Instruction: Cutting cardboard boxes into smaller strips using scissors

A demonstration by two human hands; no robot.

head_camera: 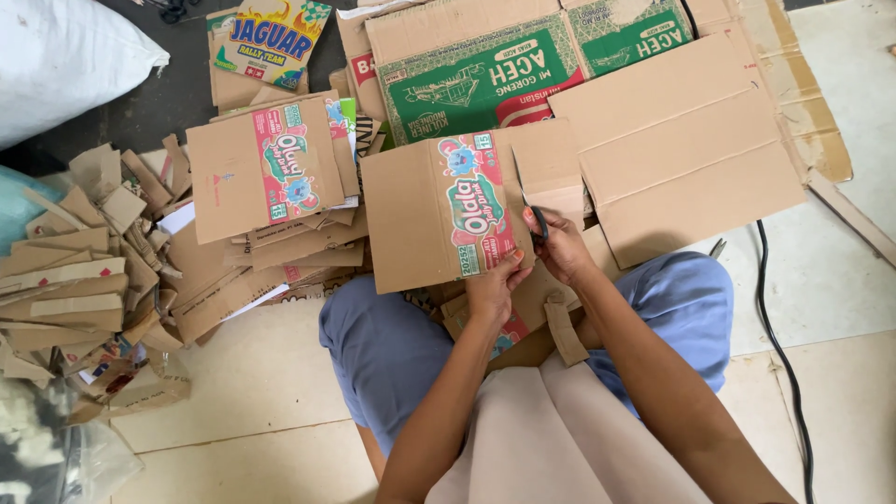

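Cardboard sheet: a flattened brown carton panel (pixel 439 210) with a red and teal printed band, held up over the person's lap, above the blue-trousered knees, its top edge near the green printed carton.
Left hand: the left hand (pixel 490 285) grips the sheet's lower edge by the printed band, thumb on top, fingers clenched on the cardboard.
Right hand: the right hand (pixel 558 245) sits at the sheet's right edge, fingers closed round a pair of scissors.
Scissors: the scissors (pixel 530 207), dark-handled, point up into the sheet beside the printed band; the blades are thin and hard to make out.
Loose strip: a narrow cardboard strip (pixel 565 329) lies across the lap just under the right wrist.
Plain panel: a large unprinted brown flap (pixel 681 140) lies on the floor to the right of the held sheet, partly beneath it.
Green carton: a flattened green and red printed box (pixel 485 79) lies beyond the sheet.
Matching panel: a second panel (pixel 261 168) with the same red band rests on a stack to the left.
Scrap heap: a pile of cut cardboard offcuts (pixel 79 271) lies at far left, well apart from the hands.
Cable: a black cable (pixel 779 355) runs along the pale floor at right.
White sack: a white sack (pixel 65 56) fills the top left corner.
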